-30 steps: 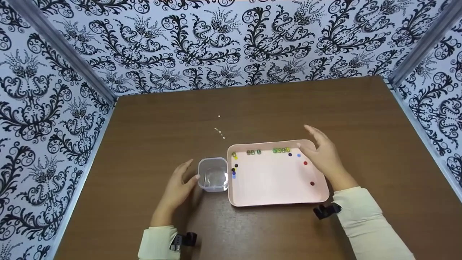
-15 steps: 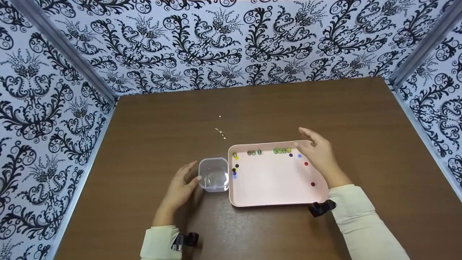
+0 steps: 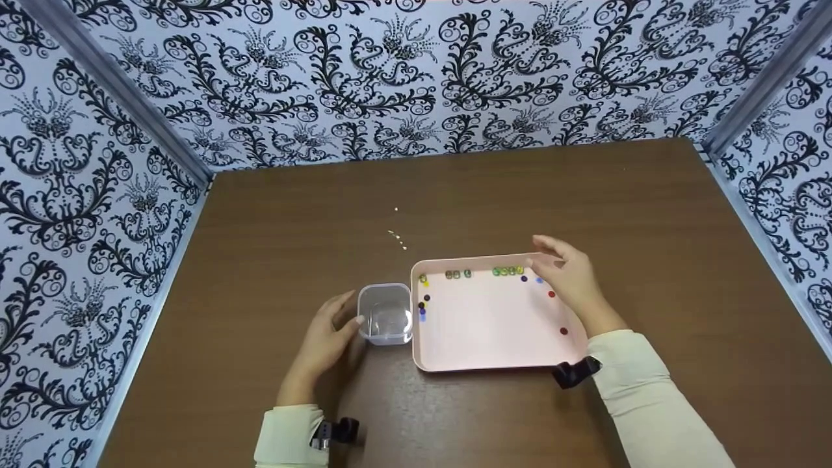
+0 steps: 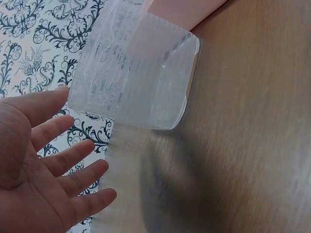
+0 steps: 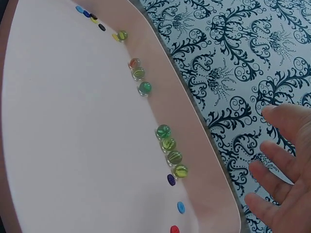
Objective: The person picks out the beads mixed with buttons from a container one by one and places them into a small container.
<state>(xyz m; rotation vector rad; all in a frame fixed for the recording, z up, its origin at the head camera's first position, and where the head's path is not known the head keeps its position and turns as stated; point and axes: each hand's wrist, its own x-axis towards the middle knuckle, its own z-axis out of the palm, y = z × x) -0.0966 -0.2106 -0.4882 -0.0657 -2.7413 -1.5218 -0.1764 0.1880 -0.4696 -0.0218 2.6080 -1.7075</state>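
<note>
With fingers spread on both the left hand (image 3: 325, 335), beside the clear square tub (image 3: 385, 338) at the pink tray's (image 3: 487, 331) nine o'clock, and the right hand (image 3: 570, 274) at its two, pinching singly should best control the glass marbles (image 5: 168, 144) along its twelve-o'clock wall.

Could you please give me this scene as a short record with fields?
Table: brown, wood-grained
Tray: pale pink, rectangular
Box: clear, squarish plastic, at the tray's left edge
Marbles: eight glassy balls, mostly greenish, along the tray's far wall
Discs: small, flat, multicoloured, near the tray's left and right sides
Left hand: fingers spread, beside the box; contact unclear
Right hand: holding nothing, at the tray's far right corner
</note>
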